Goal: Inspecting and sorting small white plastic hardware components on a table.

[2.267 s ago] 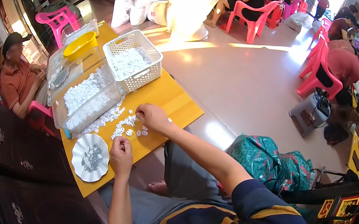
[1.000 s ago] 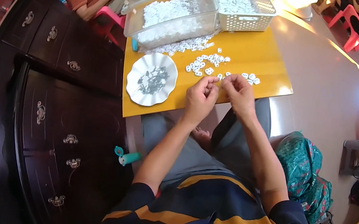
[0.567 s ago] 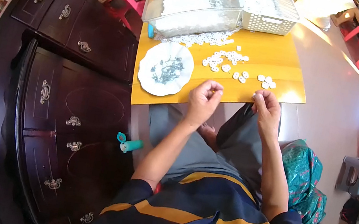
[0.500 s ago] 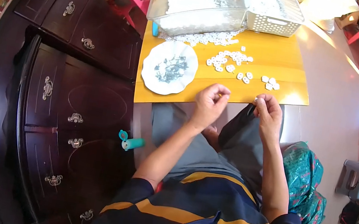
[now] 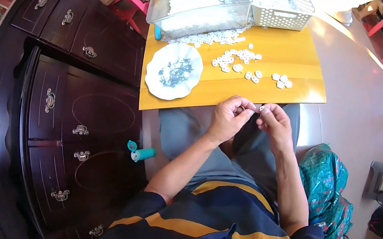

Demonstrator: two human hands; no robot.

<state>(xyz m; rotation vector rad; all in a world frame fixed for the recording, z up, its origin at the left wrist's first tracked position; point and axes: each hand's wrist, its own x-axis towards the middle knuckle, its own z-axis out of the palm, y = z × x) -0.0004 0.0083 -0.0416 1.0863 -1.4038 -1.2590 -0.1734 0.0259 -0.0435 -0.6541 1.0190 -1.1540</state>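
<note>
Just past the table's near edge, over my lap, my two hands meet fingertip to fingertip. My right hand (image 5: 277, 128) pinches a small white plastic piece (image 5: 261, 108). The fingers of my left hand (image 5: 226, 121) are pinched together against it; whatever they hold is too small to make out. A scalloped white plate (image 5: 151, 80) with small dark metallic bits (image 5: 175, 71) lies to the left on the wooden table (image 5: 200, 101). Beyond my hands, a loose cluster of white pieces (image 5: 235, 58) lies beside smaller groups (image 5: 281, 81).
A clear bin (image 5: 203, 23) heaped with white pieces and a perforated white basket (image 5: 283, 20) stand at the table's far side. Dark drawers (image 5: 87, 101) rise on the left. A teal bottle (image 5: 144, 155) and a green bag (image 5: 320, 180) are on either side of me.
My hands were apart and have come together, the right moving left and the left slightly right. The whole view has shifted a little.
</note>
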